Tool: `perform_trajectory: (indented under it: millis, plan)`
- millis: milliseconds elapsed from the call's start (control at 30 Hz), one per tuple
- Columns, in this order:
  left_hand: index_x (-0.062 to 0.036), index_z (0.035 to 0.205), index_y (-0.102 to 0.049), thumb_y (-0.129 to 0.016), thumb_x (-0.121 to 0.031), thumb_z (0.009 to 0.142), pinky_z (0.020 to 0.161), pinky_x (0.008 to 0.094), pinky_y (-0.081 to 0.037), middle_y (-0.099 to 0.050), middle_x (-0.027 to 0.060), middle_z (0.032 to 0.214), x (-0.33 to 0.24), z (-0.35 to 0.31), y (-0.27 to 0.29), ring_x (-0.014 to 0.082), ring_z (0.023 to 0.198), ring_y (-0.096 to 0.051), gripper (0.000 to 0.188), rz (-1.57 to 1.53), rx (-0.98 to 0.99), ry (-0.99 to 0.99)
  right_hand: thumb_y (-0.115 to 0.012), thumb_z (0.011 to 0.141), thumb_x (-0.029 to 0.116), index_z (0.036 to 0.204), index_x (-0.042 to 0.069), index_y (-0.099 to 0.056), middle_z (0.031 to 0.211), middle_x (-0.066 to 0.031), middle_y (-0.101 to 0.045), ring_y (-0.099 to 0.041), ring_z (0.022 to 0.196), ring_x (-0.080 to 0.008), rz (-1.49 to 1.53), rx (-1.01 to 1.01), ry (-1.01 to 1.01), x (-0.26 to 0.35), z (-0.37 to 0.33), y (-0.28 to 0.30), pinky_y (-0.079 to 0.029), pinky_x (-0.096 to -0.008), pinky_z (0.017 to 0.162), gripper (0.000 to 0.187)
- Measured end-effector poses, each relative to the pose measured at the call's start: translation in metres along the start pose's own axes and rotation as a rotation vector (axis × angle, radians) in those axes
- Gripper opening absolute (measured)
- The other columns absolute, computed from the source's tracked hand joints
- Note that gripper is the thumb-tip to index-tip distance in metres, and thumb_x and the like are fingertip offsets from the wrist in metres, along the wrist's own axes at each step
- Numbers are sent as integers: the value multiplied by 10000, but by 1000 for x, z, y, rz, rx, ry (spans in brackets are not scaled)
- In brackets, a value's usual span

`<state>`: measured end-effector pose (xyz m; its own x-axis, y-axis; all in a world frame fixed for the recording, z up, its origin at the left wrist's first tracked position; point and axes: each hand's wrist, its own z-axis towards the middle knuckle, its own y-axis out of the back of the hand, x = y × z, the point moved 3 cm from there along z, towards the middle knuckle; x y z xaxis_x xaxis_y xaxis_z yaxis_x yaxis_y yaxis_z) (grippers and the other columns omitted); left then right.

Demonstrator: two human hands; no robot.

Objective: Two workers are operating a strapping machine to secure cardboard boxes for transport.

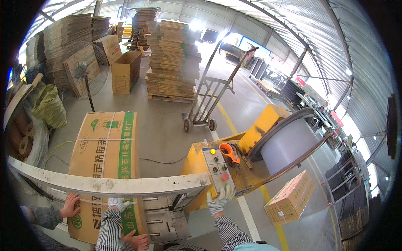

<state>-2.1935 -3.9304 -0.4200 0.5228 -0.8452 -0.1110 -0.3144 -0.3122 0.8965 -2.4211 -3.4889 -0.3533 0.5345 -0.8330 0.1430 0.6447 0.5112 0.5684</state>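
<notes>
A long brown carton (102, 163) with green print lies under the pale metal arch (109, 187) of a strapping machine, white straps around it. My left hand (117, 204), in a white glove and striped sleeve, rests on the carton's top beside a strap, thumb apart from the fingers. My right hand (222, 198), also gloved, is at the lower edge of a control panel (217, 167), fingers spread, just below a red button (225, 177). A co-worker's bare hands, one (70, 205) at the carton's left and another (136, 241) near its close end, touch the same carton.
A large reel of pale strapping (287, 146) sits on the yellow machine base, beside an orange tool (229, 153). Right of it, a strapped carton (290, 198) lies on the floor. Ahead stand a hand truck (211, 90), flattened cartons (172, 58) and a fan (86, 69).
</notes>
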Motion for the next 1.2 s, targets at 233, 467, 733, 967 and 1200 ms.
perform_trajectory:
  millis: [233, 467, 733, 967, 1200]
  plan:
    - [-105, 1030, -735, -443, -537, 937, 915, 416, -463, -700, 131, 1066, -7, -25, -8, 282, 1034, -651, 530, -80, 107, 217, -711, 745, 287, 1364, 93, -393, 1440, -222, -342, -281, 1350, -461, 60, 57, -49, 12, 5, 24, -189, -617, 1118, 723]
    - [-106, 1026, -718, -547, -378, 910, 882, 424, -474, -677, 139, 1029, 7, -34, -39, 287, 995, -650, 341, -103, -127, 126, -680, 767, 171, 1377, 56, -399, 1473, -252, -303, -276, 1363, -470, 185, 95, -129, 45, -8, 53, -237, -574, 1118, 681]
    - [-142, 1069, -660, -537, -371, 917, 896, 418, -480, -647, 96, 1113, 11, -47, -37, 264, 1076, -614, 301, -149, -229, 96, -629, 820, 130, 1347, 21, -454, 1488, -256, -296, -285, 1384, -415, 362, 506, -107, 105, -93, 76, -225, -492, 1155, 566]
    - [-119, 1058, -711, -531, -319, 932, 879, 405, -479, -688, 98, 1068, 24, -40, -44, 245, 1042, -649, 297, -162, -177, 120, -597, 868, 162, 1291, 27, -519, 1463, -237, -357, -365, 1346, -387, 482, 616, -122, 102, -145, 66, -277, -459, 1139, 451]
    - [-89, 946, -739, -397, -442, 980, 857, 417, -463, -703, 128, 952, 62, -84, -56, 274, 943, -664, 492, -167, -198, 153, -604, 874, 119, 1192, 25, -593, 1345, -207, -500, -465, 1264, -354, 623, 825, -141, 128, -168, 45, -360, -440, 1084, 331]
